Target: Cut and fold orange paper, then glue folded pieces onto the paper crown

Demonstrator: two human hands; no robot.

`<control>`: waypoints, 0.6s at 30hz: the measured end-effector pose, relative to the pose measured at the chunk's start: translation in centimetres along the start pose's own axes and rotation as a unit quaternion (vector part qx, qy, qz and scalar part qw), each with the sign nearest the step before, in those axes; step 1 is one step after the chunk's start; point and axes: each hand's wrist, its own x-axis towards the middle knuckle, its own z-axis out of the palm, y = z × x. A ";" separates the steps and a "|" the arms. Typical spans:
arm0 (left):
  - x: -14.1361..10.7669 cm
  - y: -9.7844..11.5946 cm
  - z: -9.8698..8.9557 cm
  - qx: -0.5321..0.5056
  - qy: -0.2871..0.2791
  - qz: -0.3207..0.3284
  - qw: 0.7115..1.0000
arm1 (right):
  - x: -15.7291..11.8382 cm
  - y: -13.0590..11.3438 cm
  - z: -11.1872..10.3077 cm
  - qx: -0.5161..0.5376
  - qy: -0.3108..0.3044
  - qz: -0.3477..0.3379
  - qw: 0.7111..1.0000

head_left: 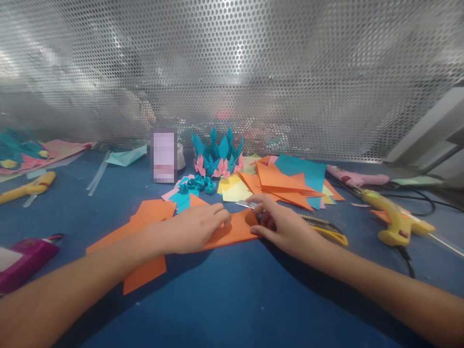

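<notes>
Folded orange paper (239, 227) lay on the blue tabletop (232, 295), left hand (197, 227) flat over it, grip hidden, right hand (273, 220) half-curled at its right end, pinch unclear; judged light, crisp, easily creased, best held by its edges.

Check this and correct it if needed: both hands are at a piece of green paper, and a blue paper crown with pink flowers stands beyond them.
One thing is wrong: the paper at the left hand and right hand is orange, as the head view shows. The blue paper crown with pink flowers does stand beyond them.
</notes>
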 end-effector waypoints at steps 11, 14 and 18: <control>0.2 0.1 0.1 0.045 0.004 0.006 0.999 | -0.2 -0.4 0.0 -0.116 0.050 -0.109 0.986; 0.2 0.2 -0.2 0.035 -0.002 0.007 0.999 | -0.6 -0.6 0.0 -0.160 0.081 -0.219 0.959; 0.3 0.3 -0.6 0.028 -0.012 0.005 1.000 | -1.0 -0.7 0.2 -0.214 0.030 -0.324 0.921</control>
